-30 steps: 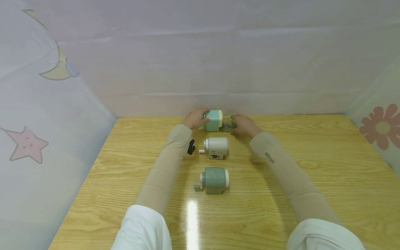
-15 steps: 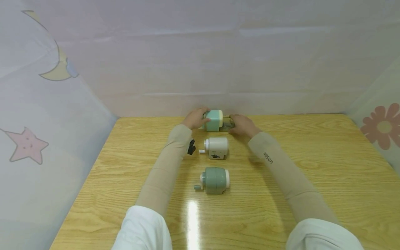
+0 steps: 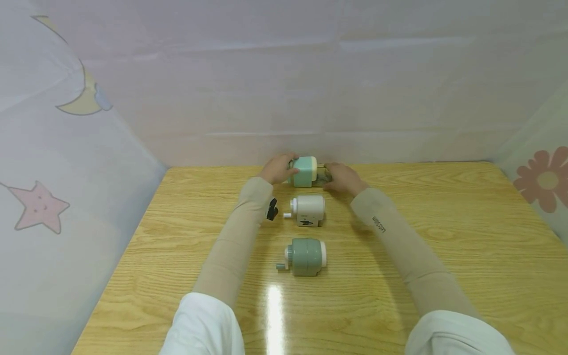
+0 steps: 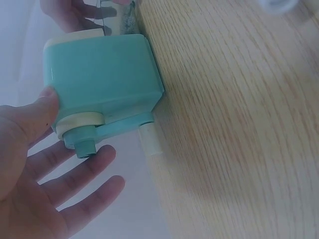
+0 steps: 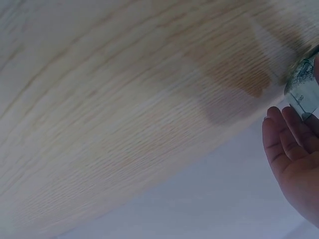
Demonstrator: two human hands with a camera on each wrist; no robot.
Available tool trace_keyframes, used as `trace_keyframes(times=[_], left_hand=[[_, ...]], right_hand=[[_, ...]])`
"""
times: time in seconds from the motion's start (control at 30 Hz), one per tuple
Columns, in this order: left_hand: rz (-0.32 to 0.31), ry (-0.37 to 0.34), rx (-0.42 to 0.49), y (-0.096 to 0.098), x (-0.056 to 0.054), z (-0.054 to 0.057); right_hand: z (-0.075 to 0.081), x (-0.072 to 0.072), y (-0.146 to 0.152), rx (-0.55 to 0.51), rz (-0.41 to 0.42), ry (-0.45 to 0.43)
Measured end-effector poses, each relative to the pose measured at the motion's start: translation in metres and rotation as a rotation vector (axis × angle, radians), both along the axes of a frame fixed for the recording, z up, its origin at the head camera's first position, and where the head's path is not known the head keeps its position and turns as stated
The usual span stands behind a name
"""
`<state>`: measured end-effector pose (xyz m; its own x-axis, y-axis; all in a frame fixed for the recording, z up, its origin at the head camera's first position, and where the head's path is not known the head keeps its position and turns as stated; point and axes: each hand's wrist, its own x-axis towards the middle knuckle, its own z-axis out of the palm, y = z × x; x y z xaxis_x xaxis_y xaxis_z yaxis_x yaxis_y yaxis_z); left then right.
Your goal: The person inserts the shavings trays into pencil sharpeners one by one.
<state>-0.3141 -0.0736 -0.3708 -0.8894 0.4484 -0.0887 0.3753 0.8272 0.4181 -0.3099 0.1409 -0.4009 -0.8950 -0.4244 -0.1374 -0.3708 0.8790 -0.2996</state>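
At the back of the table, my left hand (image 3: 278, 168) grips a teal pencil sharpener (image 3: 303, 172) by its crank end. The thumb presses its near side, and the other fingers reach round behind. In the left wrist view the crank (image 4: 122, 126) has a cream handle. A clear shavings drawer (image 3: 321, 175) sticks partly out of the sharpener's cream end. My right hand (image 3: 343, 178) holds the drawer's outer end between thumb and fingers. Grey shavings show inside the drawer. In the right wrist view only a corner of the drawer (image 5: 305, 87) shows.
A cream pencil sharpener (image 3: 309, 209) stands in front of the teal one, and a dark green pencil sharpener (image 3: 306, 256) stands nearer still. Both cranks point left. Behind the wooden table (image 3: 177, 217) hangs a pale cloth (image 3: 275, 88).
My right hand has shifted slightly left with the drawer, and less of the drawer shows outside the teal sharpener. The left hand keeps its hold in place.
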Motion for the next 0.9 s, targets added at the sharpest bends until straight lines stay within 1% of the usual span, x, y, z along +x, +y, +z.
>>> trace_keyframes(times=[0.27, 0.53, 0.7, 0.9], left_hand=[[0.006, -0.003, 0.005, 0.0005, 0.0022, 0.001], [0.005, 0.015, 0.009, 0.0004, 0.0028, 0.0006], [0.005, 0.013, 0.011, 0.0008, 0.0035, 0.0016], [-0.013, 0.017, 0.008, 0.0011, 0.0042, 0.0022]], right_hand=[[0.0006, 0.0004, -0.0015, 0.011, -0.001, 0.013], [0.0018, 0.0003, -0.0013, -0.038, -0.013, -0.024], [0.0027, -0.0002, -0.0015, -0.046, -0.008, -0.035], [0.0013, -0.0009, -0.0015, -0.055, 0.001, -0.039]])
